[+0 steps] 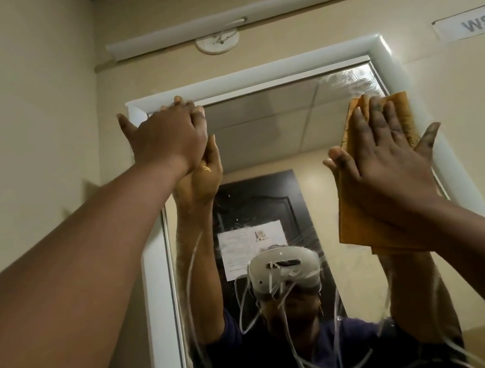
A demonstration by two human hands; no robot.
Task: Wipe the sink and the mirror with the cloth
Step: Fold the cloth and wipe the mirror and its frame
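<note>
Against the mirror (262, 135), near its top right corner, the right hand (382, 166) lies flat with fingers spread, pressing the folded orange cloth (356, 222) onto the glass. At the top left corner the left hand (166, 138) rests with fingers extended, grasping nothing, its fingertips on the white frame (248, 75). Streaks mark the glass.

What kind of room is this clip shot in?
Probably a small washroom or restroom: a white-framed wall mirror, a tube light fitting above it and a printed "WS" wall label. No sink is in view.
</note>
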